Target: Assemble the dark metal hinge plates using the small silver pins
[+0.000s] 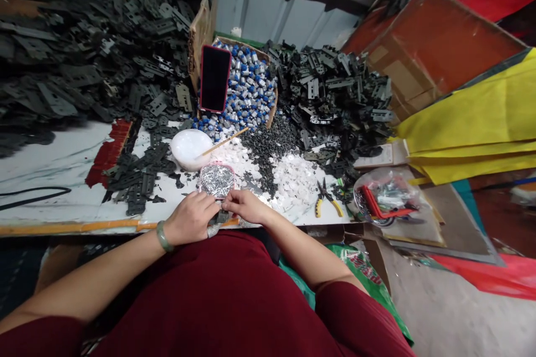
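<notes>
My left hand (pixel 193 217), with a green bangle at its wrist, is closed at the table's front edge, around a small dark grey part (pixel 223 216) mostly hidden by the fingers. My right hand (pixel 246 206) meets it there, thumb and fingers pinched together at the same part; whatever is in that pinch is too small to make out. Just beyond both hands sits a pink-rimmed box of thin metal pins (pixel 216 180). Behind it stands a white bowl (pixel 190 148) with a thin wooden stick (pixel 226 141) leaning over its rim.
Loose white pieces (pixel 295 178) and small black pieces (pixel 270 148) cover the table's middle. Yellow-handled pliers (pixel 328 201) lie at right. A phone (pixel 215 79) stands against a carton of blue-and-white parts (pixel 251 83). Dark flat parts (pixel 146 173) are heaped on both sides.
</notes>
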`<state>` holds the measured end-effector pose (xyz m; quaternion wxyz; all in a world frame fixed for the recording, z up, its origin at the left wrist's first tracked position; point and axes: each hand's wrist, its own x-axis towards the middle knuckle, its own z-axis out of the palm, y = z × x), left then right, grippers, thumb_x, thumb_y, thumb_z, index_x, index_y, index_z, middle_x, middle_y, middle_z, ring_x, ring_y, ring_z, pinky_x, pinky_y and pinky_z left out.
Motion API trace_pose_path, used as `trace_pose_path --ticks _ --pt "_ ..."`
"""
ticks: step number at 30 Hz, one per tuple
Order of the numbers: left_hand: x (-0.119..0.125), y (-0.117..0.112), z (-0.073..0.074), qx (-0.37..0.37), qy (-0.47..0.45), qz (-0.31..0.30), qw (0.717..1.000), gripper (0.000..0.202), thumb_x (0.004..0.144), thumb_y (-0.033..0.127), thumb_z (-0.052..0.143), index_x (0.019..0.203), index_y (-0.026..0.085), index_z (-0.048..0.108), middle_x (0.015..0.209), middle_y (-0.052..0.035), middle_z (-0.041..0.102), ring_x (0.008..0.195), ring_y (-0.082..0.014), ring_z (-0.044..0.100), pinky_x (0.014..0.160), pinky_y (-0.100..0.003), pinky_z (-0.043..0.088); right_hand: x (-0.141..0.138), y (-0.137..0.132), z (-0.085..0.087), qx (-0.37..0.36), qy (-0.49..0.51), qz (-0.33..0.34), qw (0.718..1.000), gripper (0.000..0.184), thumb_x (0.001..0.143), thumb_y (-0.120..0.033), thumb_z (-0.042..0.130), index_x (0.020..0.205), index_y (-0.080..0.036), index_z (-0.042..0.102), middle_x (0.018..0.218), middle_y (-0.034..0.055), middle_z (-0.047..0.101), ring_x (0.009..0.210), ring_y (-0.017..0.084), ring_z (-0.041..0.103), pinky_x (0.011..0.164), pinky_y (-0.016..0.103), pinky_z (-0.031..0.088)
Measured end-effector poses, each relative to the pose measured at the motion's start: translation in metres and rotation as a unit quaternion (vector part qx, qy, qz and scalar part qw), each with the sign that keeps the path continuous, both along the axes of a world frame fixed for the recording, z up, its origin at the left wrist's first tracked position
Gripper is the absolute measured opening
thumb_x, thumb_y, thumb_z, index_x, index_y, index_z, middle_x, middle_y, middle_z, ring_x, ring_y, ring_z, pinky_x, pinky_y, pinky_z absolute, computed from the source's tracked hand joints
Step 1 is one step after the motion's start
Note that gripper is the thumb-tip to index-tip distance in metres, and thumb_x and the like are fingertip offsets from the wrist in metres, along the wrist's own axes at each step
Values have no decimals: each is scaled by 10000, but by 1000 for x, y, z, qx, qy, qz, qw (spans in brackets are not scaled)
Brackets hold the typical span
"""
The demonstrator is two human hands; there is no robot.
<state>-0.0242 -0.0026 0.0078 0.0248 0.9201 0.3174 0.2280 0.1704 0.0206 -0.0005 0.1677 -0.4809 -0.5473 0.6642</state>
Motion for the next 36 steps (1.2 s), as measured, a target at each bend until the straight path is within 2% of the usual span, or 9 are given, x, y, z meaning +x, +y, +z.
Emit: trace_pose_path --ticks 5,11,18,21,24,27,30,33,36 --pt "-1 1 2 -28 -34 -10 999 132 800 269 527 715 174 558 658 -39 530 646 -190 451 592 -329 326 0 -1 5 -53 53 21 997 331 716 -466 672 701 -165 535 617 -56 518 564 87 519 585 236 466" --pt "1 2 -2 -11 22 -8 1000 142 731 67 472 697 177 555 663 -50 544 649 -195 460 579 -332 320 -9 -3 6 110 -106 -4 988 174 761 -254 639 655 -160 538 637 -35 538 634 91 468 632 227 378" --pt "-6 3 2 -186 -129 5 974 106 749 293 574 721 195 541 672 -15 551 646 -160 493 607 -283 395 -5 -4 4 -95 129 -15 987 446 618 -538 749 699 -157 534 656 -47 526 614 85 487 633 239 424" --pt "-8 3 5 -221 -151 -7 963 111 732 292 562 780 197 532 707 -17 568 662 -163 519 617 -282 417 -7 -3 3 -117 157 -13 981 477 584 -555 770 690 -152 537 651 -49 531 591 72 470 616 224 405" --pt "-11 2 5 -190 -106 -18 976 187 740 295 524 890 184 536 787 -52 602 719 -199 548 672 -324 437 -8 0 4 -95 152 19 984 483 610 -580 743 689 -156 527 622 -62 493 577 71 447 614 226 396" --pt "-13 1 4 -164 -62 -37 984 212 764 287 495 938 173 531 825 -74 613 762 -220 564 706 -345 434 -6 3 12 -17 113 68 991 522 668 -663 647 716 -163 506 634 -57 471 597 83 439 622 235 393" --pt "-15 -1 3 -152 -58 -35 986 170 790 264 470 917 171 534 792 -67 609 737 -217 562 677 -339 422 -2 2 24 148 38 140 978 579 722 -736 519 826 -167 511 758 -5 529 688 120 473 659 258 402" --pt "-14 -3 4 -142 -71 -34 987 157 816 303 475 883 179 543 776 -62 613 726 -213 559 655 -334 411 -1 -3 36 361 -65 225 903 587 756 -731 485 898 -162 517 860 62 556 783 174 488 733 309 405" --pt "-12 -6 6 -138 -80 -43 986 155 832 317 482 845 181 556 759 -62 615 706 -203 555 639 -327 401 -3 -6 39 482 -125 269 825 510 852 -662 396 849 -167 517 809 76 545 789 194 488 759 327 397"
